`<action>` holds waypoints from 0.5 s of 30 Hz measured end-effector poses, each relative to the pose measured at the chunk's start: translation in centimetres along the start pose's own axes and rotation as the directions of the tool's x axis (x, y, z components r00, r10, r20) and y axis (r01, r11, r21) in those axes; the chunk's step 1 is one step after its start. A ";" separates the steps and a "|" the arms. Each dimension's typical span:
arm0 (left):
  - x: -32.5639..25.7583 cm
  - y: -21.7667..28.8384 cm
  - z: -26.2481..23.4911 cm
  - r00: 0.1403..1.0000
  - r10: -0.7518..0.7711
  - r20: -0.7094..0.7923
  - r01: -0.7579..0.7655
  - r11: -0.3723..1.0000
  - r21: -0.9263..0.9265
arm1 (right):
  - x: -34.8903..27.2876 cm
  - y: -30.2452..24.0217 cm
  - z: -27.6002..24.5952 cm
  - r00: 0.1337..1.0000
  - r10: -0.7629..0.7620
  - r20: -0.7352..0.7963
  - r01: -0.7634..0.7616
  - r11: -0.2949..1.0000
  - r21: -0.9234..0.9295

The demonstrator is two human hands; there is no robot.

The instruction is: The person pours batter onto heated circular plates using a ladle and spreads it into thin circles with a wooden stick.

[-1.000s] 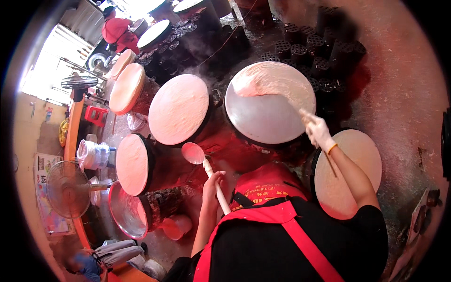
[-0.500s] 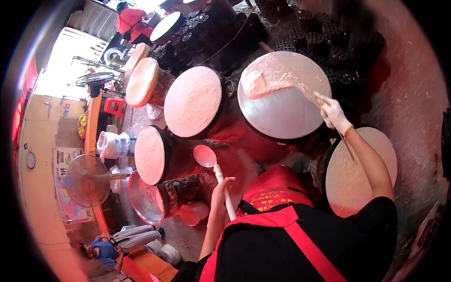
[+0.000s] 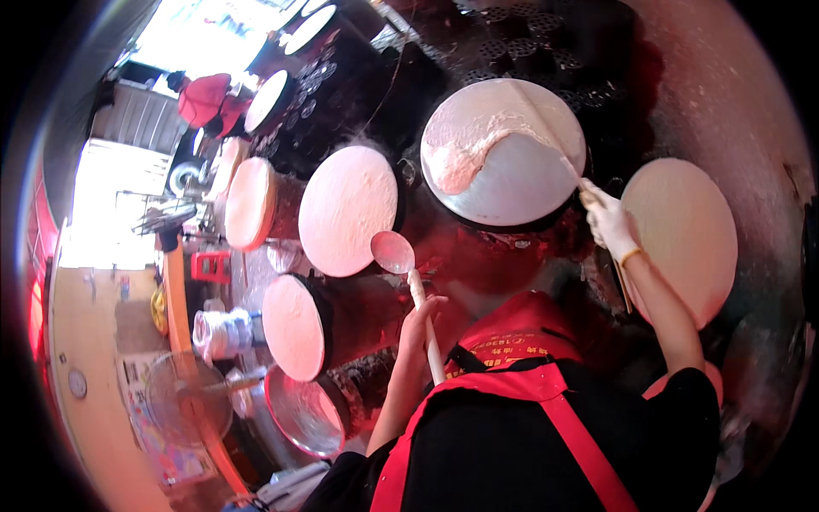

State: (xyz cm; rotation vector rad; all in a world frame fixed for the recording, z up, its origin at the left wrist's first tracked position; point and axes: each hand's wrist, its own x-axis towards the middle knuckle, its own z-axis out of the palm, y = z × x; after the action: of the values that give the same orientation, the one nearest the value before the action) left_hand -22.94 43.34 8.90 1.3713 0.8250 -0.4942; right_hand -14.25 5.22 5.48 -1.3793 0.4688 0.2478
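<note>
My gloved right hand (image 3: 609,224) is closed round the pale handle of a spreader (image 3: 583,187), which reaches over a round griddle (image 3: 525,188). The spreader's far end blends into the batter and is hard to make out. Pale wet batter (image 3: 458,168) covers the griddle's far and left part in a curved band, while grey metal shows at the near side. My left hand (image 3: 416,328) grips the white handle of a ladle (image 3: 392,253). The ladle's bowl is held up in the air, in front of a batter-covered griddle (image 3: 348,209).
More round griddles coated with batter stand to the left (image 3: 293,328) and right (image 3: 681,243). A wide metal pot (image 3: 294,418) is at the lower left. A standing fan (image 3: 188,399) is beyond. A person in red (image 3: 205,101) works at the far left.
My right hand has moved a little nearer with the spreader, and the batter's inner edge on the griddle has changed shape. The whole view has shifted. My left hand still holds the ladle.
</note>
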 end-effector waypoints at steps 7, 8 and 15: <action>3.4 1.0 -6.8 0.973 0.035 0.227 -0.080 0.978 0.193 | -10.4 7.3 5.0 0.914 -0.389 0.115 0.385 0.741 -0.551; 3.8 0.5 -8.4 0.970 0.031 0.240 -0.081 0.976 0.202 | -12.7 7.8 6.1 0.899 -0.430 0.086 0.378 0.661 -0.648; 4.2 -4.6 -19.9 0.963 0.095 0.253 -0.131 0.983 0.129 | -7.0 11.7 24.0 0.748 -0.587 -0.308 0.476 0.799 -0.368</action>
State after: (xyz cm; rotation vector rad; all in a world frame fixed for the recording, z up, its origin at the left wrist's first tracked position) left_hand -28.14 62.67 2.84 1.4466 0.5130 -0.6299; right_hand -21.34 31.58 1.24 -1.7843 0.3630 -0.4894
